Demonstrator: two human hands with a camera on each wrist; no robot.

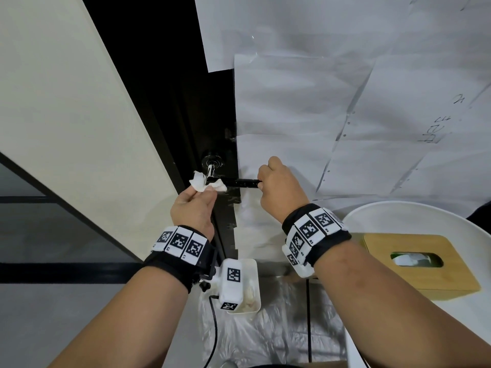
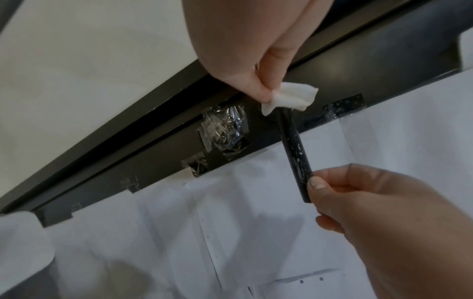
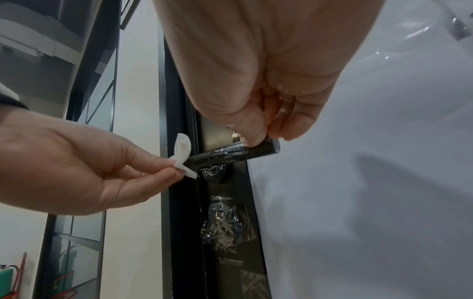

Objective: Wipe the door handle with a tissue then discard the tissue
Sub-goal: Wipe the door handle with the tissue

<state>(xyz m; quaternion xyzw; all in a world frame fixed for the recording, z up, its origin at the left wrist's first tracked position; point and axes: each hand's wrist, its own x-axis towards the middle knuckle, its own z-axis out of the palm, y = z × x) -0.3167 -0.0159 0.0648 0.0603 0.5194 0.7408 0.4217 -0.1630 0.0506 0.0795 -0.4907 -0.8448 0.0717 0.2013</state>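
Right hand (image 1: 279, 189) grips door handle (image 1: 243, 183) end.
Left hand (image 1: 192, 208) pinches tissue (image 1: 206, 183) against its inner end.

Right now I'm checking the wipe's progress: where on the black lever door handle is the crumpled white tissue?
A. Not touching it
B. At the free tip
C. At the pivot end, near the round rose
C: the left hand pinches the crumpled white tissue against the black lever door handle at its pivot end, while the right hand grips the free tip.
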